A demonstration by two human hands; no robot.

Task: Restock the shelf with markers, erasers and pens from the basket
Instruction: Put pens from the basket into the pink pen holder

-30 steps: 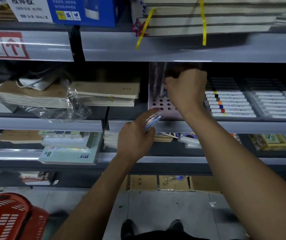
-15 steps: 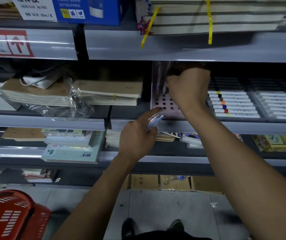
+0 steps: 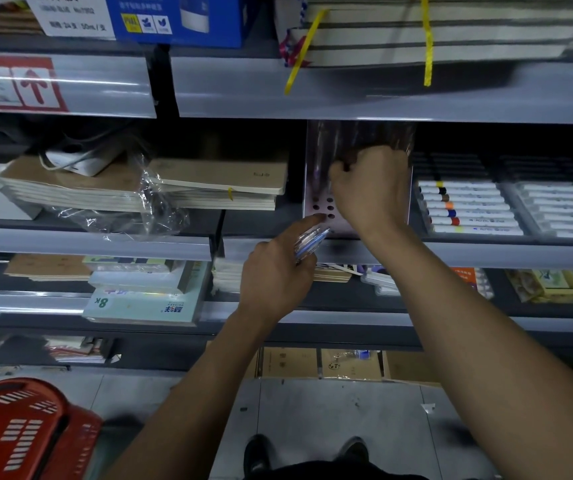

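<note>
A small bundle of clear, blue-tipped pens (image 3: 309,242) juts up-right from the left hand's (image 3: 274,278) grip, tips just below the perforated pen holder (image 3: 319,206) on the shelf (image 3: 485,252).

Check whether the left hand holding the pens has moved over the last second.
No, hardly: the left hand holds the pens just below the holed pen rack, forefinger at its front edge, as before.

Premises: stationery shop aisle. Evidence: tiered grey metal shelving (image 3: 382,95) with price-label rails; red arrow tag (image 3: 35,84) at 10 o'clock; bundled notebooks (image 3: 215,181) at centre-left; trays of boxed markers (image 3: 468,209) at 3 o'clock; sketch pads (image 3: 143,303) on a lower tier; red shopping basket (image 3: 18,431) on the tiled floor at 8 o'clock.
</note>
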